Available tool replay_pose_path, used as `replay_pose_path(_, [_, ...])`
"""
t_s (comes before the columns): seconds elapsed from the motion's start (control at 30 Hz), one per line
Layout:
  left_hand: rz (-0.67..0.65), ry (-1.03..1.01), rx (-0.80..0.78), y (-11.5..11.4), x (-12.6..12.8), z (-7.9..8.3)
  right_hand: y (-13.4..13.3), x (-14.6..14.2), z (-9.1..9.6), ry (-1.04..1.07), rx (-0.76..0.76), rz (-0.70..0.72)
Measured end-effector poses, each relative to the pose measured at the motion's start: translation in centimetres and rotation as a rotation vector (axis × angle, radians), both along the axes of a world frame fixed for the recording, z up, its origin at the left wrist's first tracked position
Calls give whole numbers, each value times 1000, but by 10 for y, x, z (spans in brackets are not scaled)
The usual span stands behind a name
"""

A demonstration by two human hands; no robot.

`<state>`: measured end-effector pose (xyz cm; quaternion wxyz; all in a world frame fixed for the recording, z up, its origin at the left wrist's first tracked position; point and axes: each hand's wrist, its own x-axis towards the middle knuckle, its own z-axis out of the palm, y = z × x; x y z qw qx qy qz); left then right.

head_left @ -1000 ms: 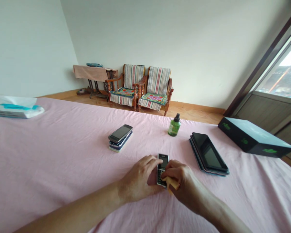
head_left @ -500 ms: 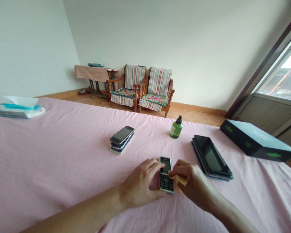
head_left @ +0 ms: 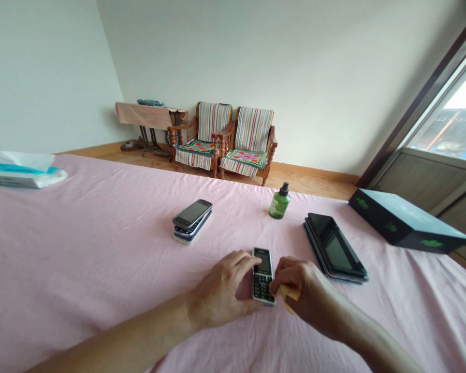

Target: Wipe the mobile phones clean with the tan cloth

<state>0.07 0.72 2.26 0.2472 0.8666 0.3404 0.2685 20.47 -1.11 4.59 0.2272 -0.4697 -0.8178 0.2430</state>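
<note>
two hands are grasping, lower centre: left hand (head_left: 223, 291) on keypad phone (head_left: 263, 276), right hand (head_left: 305, 296) pinching yellow cloth (head_left: 289, 295); capped spray bottle (head_left: 279, 203) above.

No lettering can be read anywhere in the scene. The black box (head_left: 407, 220), far right, carries three green marks on its top and side. They look like logos but are too blurred to spell out. The keypad phone (head_left: 262, 274), near centre, shows pale characters on its keys, all too small to tell apart, and nothing legible above its screen. The green bottle (head_left: 279, 203), far centre, offers no legible word. The tissue pack (head_left: 23, 173), far left, shows a teal band with no print that can be made out.
</note>
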Motion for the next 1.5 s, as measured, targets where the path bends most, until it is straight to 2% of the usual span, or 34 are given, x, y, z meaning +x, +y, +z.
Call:
replay_pose_path(0.2, [-14,0,4,0,0,0,4,1,-8,57,110,-117])
replay_pose_path(0.5, [-8,-3,2,0,1,0,0,-19,-16,92,129,-96])
replay_pose_path(0.63, [-7,2,11,0,1,1,3,-15,-15,176,114,-61])
replay_pose_path(0.83, [4,17,21,0,3,-2,8,0,-7,217,216,-239])
replay_pose_path(1.0, [41,22,62,0,6,-6,-3,3,-16,122,171,-201])
replay_pose_path(1.17, [28,15,66,0,7,-5,-4,0,-26,151,189,-180])
replay_pose_path(1.5, [26,-1,60,0,5,-6,-11,-3,-31,66,195,-82])
